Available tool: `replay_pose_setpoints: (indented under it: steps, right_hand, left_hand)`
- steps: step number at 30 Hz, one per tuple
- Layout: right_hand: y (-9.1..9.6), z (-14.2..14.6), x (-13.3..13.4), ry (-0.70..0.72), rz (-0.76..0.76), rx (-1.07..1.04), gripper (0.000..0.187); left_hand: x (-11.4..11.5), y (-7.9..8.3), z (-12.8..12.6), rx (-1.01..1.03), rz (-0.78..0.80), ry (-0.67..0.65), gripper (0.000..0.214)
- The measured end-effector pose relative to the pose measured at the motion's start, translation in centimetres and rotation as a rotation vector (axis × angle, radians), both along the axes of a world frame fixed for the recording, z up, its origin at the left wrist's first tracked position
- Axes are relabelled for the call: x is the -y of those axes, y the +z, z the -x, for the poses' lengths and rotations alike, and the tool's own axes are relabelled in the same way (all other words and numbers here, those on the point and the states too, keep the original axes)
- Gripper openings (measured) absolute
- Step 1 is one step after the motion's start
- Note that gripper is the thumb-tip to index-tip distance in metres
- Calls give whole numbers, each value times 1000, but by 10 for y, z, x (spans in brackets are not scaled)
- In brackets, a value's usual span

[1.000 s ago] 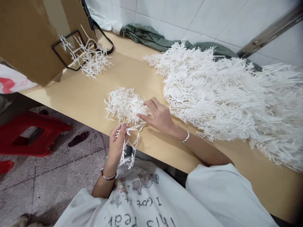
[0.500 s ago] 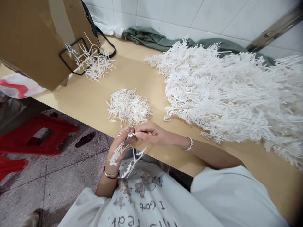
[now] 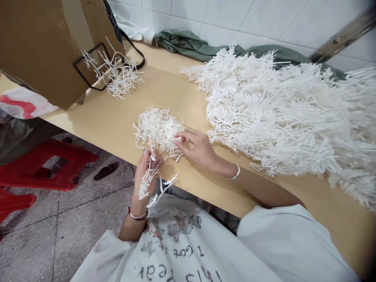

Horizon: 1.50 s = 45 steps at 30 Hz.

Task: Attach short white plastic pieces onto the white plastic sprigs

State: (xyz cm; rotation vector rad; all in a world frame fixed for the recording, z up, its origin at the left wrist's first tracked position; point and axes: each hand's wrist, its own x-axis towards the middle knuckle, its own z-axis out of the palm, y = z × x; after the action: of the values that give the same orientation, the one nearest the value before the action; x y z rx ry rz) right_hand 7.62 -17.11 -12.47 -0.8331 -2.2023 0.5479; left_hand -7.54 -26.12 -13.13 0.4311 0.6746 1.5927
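Note:
My left hand, at the table's front edge, is closed on a white branched plastic sprig whose thin, toothed arms hang down in front of my wrist and shirt. My right hand reaches over the right side of a small heap of short white plastic pieces. Its thumb and forefinger come together in a pinch at the heap; anything between the tips is too small to make out. A silver bracelet is on the right wrist.
A large mound of white sprigs covers the table's right side. Bare branched stems lie by a black wire frame and a cardboard box. Green cloth runs along the tiled wall. Red stools stand on the floor, left.
My right hand has parted from the left and moved up and right to the small heap. The left hand keeps the sprig, which has shifted slightly upward.

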Motion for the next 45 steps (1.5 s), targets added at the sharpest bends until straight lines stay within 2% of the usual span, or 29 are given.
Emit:
replay_pose_setpoints:
  steps: [3, 5, 6, 10, 13, 15, 17, 20, 25, 28, 32, 35, 37, 39, 41, 43, 45]
  right_hand:
    - [1, 1, 3, -40, -98, -42, 17]
    - [6, 3, 10, 7, -102, -113, 13]
    - [9, 4, 15, 57, -78, -133, 12]
    - [17, 7, 35, 292, 84, -117, 31]
    - [20, 8, 47, 343, 152, -66, 32]
    - [22, 8, 53, 366, 212, -28, 24]
    - [24, 8, 56, 408, 332, -4, 18]
    - [28, 7, 60, 472, 611, -31, 18]
    - [28, 9, 61, 574, 1066, -256, 20]
    - [27, 10, 58, 582, 1209, -322, 23]
    - [24, 8, 54, 571, 1389, -319, 22]
    - [20, 9, 55, 593, 1541, -296, 20]
    - [17, 11, 56, 637, 1534, -290, 21]
    - [15, 13, 59, 689, 1455, -241, 23]
    - [15, 14, 62, 737, 1351, -163, 26]
    - [16, 15, 66, 726, 1197, -95, 26]
    - [15, 14, 69, 626, 913, -33, 30]
  left_hand:
    - [6, 1, -1, -81, 12, 46, 47]
    - [9, 0, -1, -140, 8, 40, 60]
    - [11, -1, -1, -175, -5, 37, 64]
    - [19, -3, -4, -353, -69, 3, 74]
    - [28, 1, -5, -507, -88, -28, 83]
    - [35, 7, -5, -568, -90, -80, 82]
    - [41, 12, -3, -589, -83, -131, 78]
    - [47, 14, 4, -604, -63, -153, 66]
    - [49, 7, 20, -610, -79, -106, 42]
    - [48, 4, 30, -635, -105, -109, 36]
    - [51, 4, 41, -684, -201, -206, 34]
    - [53, 4, 44, -782, -252, -225, 20]
    - [55, 3, 44, -850, -284, -231, 13]
    - [57, 3, 42, -874, -300, -213, 9]
    - [59, 2, 41, -860, -278, -162, 16]
    - [61, 1, 40, -833, -224, -107, 21]
    - [63, 0, 39, -810, -169, -68, 23]
